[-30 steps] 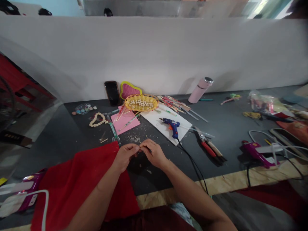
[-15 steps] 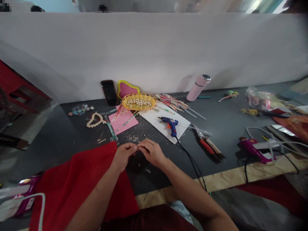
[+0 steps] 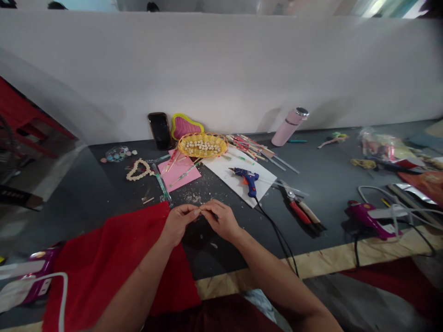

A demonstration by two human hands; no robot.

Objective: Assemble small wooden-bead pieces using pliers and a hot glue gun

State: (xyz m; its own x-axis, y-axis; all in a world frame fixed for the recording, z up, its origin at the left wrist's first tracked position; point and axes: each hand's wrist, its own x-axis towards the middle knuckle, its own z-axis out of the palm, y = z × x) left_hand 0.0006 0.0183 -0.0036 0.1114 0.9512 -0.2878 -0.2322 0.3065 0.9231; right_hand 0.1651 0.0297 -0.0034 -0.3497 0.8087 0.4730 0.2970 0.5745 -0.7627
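My left hand (image 3: 180, 221) and my right hand (image 3: 219, 219) meet over the dark table, thumbs and forefingers pinched together tip to tip. Whatever sits between the fingertips is too small to make out. Below my left forearm lies a red cloth (image 3: 114, 263). Just beyond the fingers, pale crumbs (image 3: 194, 196) are scattered on the table. A blue glue gun (image 3: 246, 179) rests on a white board (image 3: 228, 173) ahead of my right hand. Past the left hand is a heart-shaped ring of pale beads (image 3: 138, 170).
A yellow basket (image 3: 185, 151) of small pale pieces stands behind a pink sheet (image 3: 190, 177). Farther back are a phone (image 3: 159, 131) and a pink flask (image 3: 290, 127). To the right lie red-handled pruners (image 3: 299, 212) and a purple device (image 3: 372, 221) with cords.
My hands stay pinched together in nearly the same place, the fingertips shifting slightly. The view has turned a little, so the table items appear slightly farther right.
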